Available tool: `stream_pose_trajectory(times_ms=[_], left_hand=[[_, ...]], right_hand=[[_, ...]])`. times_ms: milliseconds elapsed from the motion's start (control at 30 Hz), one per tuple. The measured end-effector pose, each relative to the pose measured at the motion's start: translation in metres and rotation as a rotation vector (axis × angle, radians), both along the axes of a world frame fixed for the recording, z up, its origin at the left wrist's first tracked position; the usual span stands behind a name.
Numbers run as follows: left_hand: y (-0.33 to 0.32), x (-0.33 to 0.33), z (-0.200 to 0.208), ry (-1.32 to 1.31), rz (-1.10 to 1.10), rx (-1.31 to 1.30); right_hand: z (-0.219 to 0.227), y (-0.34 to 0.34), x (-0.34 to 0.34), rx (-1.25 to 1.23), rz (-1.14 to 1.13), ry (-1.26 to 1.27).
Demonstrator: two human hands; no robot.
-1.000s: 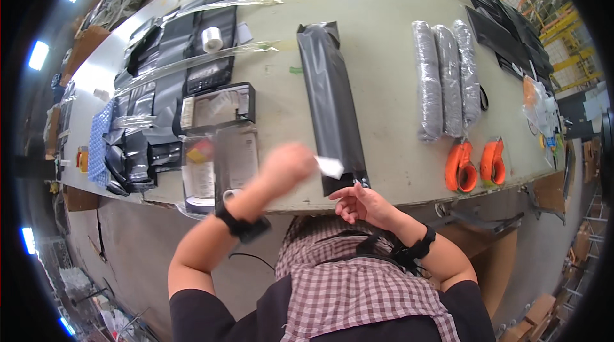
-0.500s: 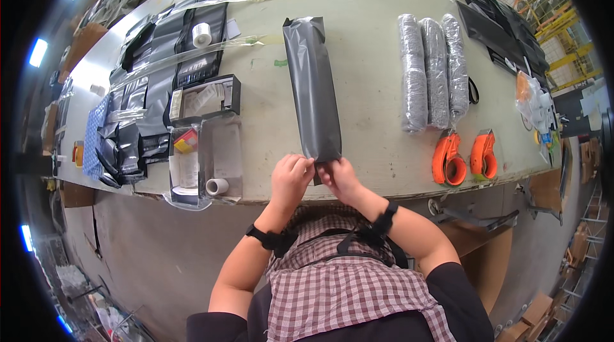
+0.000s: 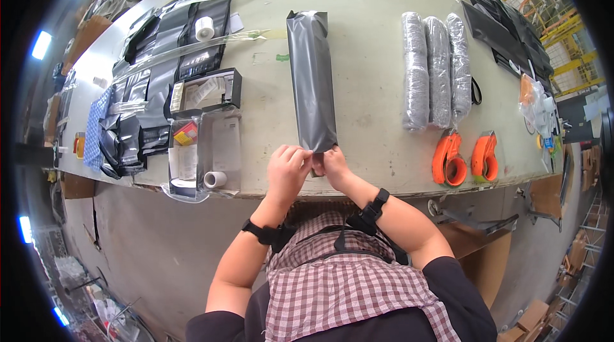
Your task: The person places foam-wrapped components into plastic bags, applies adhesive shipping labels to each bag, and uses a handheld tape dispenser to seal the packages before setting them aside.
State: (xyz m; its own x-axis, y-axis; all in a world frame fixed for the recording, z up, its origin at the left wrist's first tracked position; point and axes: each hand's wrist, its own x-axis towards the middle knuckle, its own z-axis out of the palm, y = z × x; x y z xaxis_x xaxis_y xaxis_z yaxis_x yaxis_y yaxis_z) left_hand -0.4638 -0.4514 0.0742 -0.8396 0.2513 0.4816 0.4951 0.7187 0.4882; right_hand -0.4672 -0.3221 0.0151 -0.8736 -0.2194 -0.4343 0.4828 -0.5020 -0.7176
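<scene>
A long dark grey plastic mailing bag (image 3: pixel 312 80), filled out by something hidden inside, lies lengthwise on the table in front of me. At its near end my left hand (image 3: pixel 288 166) pinches the left corner of the bag's edge between thumb and fingers. My right hand (image 3: pixel 334 164) is closed on the same end at the right corner, its fingers curled and partly hidden. Between the two hands a short flap of the bag's end shows.
Right of the bag lie three clear-wrapped grey rolls (image 3: pixel 416 73); two orange tape dispensers (image 3: pixel 449 160) stand nearer the edge. To the left are stacked black bags (image 3: pixel 157 96), a label roll (image 3: pixel 204 29) and open boxes (image 3: pixel 220 131) with papers. More black bags (image 3: pixel 505 29) lie far right.
The bag has shifted slightly and lies a little straighter. Both hands have moved slightly away from me, and my right fingers have curled tighter at its right corner.
</scene>
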Motion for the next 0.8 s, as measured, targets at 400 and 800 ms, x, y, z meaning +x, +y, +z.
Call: stream_pose_trajectory(times_ms=[400,800], left_hand=[[0.023,0.01,-0.033,-0.367,-0.037,0.054],[0.024,0.027,-0.038,-0.198,-0.264,-0.181]], right_hand=[[0.004,0.07,-0.008,0.931,0.47,0.248],[0.007,0.064,-0.001,0.485,0.418,-0.155]])
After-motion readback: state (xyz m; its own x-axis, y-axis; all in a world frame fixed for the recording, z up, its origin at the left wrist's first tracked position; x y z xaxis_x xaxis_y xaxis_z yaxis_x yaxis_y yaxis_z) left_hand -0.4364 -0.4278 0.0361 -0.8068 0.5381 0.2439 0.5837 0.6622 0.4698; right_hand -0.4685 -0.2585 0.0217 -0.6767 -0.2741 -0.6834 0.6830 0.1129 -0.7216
